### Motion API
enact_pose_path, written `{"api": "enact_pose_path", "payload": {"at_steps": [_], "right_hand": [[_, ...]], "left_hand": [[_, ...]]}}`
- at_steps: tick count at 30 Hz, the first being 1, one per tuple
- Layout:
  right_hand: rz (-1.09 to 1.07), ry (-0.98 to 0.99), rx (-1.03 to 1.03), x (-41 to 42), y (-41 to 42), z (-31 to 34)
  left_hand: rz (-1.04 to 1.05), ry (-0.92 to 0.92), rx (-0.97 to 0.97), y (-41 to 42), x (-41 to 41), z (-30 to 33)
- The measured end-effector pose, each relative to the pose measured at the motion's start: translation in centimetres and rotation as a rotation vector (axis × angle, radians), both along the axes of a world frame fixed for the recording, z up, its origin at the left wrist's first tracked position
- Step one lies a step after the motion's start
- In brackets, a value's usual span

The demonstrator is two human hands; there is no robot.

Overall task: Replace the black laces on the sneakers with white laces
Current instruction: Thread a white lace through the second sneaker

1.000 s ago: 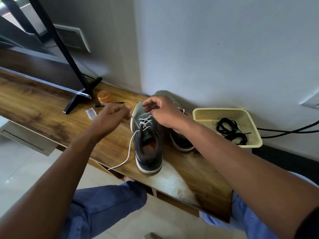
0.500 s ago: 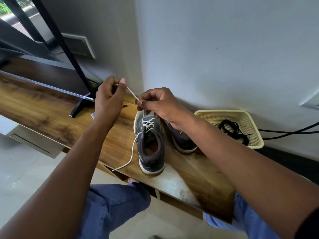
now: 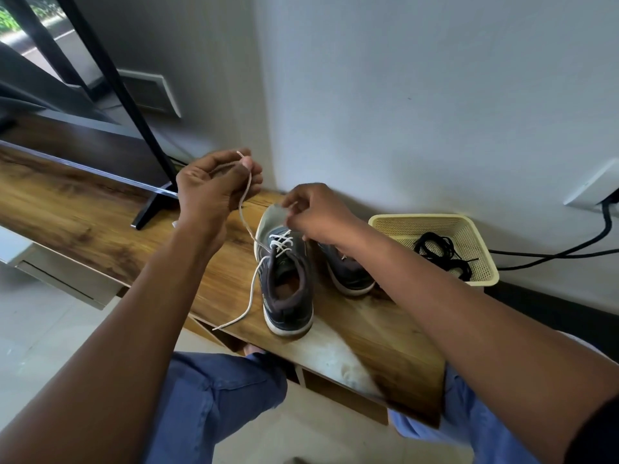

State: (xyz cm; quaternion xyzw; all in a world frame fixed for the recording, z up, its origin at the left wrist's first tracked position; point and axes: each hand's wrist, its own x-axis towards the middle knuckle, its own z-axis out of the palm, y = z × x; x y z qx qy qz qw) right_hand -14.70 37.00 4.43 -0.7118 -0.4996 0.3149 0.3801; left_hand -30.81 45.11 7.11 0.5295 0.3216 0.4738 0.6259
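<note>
Wood-grain counter (image 3: 83, 226) set against a pale wall. Directly on it: a grey sneaker (image 3: 288, 283) below the right hand (image 3: 321, 217), heel toward the counter's near edge, partly threaded with a white lace (image 3: 254, 283) whose free end trails to that edge; a second sneaker (image 3: 348, 272) under the right wrist; a cream mesh basket (image 3: 482, 249) right of that hand, holding black laces (image 3: 442, 254); a black stand foot (image 3: 150, 209) left of the left hand (image 3: 211, 192).
</note>
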Motion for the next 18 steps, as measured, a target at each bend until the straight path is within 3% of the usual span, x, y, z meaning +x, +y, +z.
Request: {"api": "enact_pose_path", "payload": {"at_steps": [5,10,14,18], "right_hand": [[0.129,-0.322,-0.241,-0.5,-1.4,-0.9],[0.102,-0.491,-0.136,-1.8,-3.2,-2.9],[-0.027,-0.477,-0.032,-2.1,-3.3,-3.9],[-0.120,-0.261,-0.101,-1.6,-3.5,-4.3]], "left_hand": [[-0.191,0.409,0.033,-0.8,-0.2,-1.3],[-0.364,0.809,0.057,-1.8,-0.4,-2.5],[-0.335,0.944,0.098,-2.5,0.3,-2.7],[-0.287,1.010,0.138,-3.6,0.7,-3.3]]}}
